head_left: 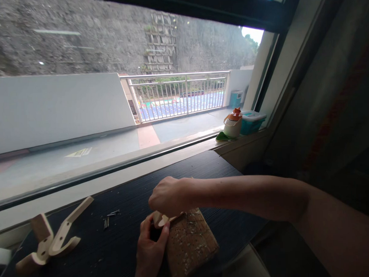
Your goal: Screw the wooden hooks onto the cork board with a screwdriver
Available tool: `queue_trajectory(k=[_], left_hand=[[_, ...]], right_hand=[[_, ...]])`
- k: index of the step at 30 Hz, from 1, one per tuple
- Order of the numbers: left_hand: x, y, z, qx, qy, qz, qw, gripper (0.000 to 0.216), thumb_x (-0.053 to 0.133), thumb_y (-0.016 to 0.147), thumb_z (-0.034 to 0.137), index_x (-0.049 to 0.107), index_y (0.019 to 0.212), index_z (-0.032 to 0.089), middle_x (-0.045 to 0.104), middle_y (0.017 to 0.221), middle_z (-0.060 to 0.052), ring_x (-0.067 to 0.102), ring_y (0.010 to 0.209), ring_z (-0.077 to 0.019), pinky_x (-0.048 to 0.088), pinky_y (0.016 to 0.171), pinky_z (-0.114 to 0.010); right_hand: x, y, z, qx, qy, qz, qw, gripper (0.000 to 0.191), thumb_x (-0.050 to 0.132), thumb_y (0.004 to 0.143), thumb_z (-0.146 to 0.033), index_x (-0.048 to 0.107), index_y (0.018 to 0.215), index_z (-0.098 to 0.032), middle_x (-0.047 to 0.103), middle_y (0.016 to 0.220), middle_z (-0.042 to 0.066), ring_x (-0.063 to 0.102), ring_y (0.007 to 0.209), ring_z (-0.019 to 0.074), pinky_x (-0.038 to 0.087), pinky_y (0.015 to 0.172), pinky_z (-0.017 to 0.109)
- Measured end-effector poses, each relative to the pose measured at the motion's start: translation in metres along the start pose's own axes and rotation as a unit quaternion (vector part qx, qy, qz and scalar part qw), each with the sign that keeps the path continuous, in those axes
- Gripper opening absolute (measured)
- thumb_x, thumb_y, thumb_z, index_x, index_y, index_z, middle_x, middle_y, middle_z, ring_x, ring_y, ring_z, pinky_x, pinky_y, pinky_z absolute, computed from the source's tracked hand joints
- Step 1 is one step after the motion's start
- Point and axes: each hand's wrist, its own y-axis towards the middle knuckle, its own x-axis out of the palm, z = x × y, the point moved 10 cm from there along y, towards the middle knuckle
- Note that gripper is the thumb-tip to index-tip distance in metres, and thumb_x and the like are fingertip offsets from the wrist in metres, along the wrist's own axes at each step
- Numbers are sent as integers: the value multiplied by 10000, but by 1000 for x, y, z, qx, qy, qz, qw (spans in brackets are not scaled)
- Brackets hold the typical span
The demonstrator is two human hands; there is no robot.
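Note:
My left hand is closed on a pale curved wooden piece, pinching it between thumb and fingers at the edge of a worn brown block. The block's top is pitted with small holes and scattered with pale crumbs. Directly above the wooden piece, my right hand is curled into a fist with its back towards me. Its fingers are hidden, so what it grips cannot be made out. Further left lie two pale wooden hooks with drilled holes. Several screws rest between them and my hands.
The dark table runs along a window sill. On the sill stand a white bottle with an orange top, a teal box with a clear lid and a green item. A dark curtain hangs at right.

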Motion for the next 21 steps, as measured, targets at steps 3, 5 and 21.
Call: queue_trajectory(k=[3, 5, 21], left_hand=[[1, 0, 4, 6, 2, -2, 1000, 473, 653, 587, 516, 614, 937, 200, 651, 936, -46, 612, 891, -230, 475, 839, -355], [1, 0, 6, 7, 2, 1, 1000, 470, 652, 582, 522, 622, 929, 206, 653, 936, -43, 612, 897, -232, 475, 840, -354], [1, 1, -5, -23, 9, -10, 1000, 525, 675, 545, 563, 596, 897, 183, 656, 823, -39, 635, 800, -237, 496, 770, -358]], right_hand=[[4, -2, 18, 32, 30, -1, 999, 253, 554, 796, -273, 692, 980, -168, 702, 964, 78, 647, 903, 229, 474, 604, 279], [5, -4, 28, 62, 39, -3, 997, 285, 535, 801, -319, 693, 980, -164, 703, 958, 90, 648, 904, 236, 477, 607, 284], [4, 5, -24, -70, -64, 17, 995, 150, 537, 822, -161, 681, 791, -135, 697, 799, 70, 650, 796, 188, 482, 633, 277]])
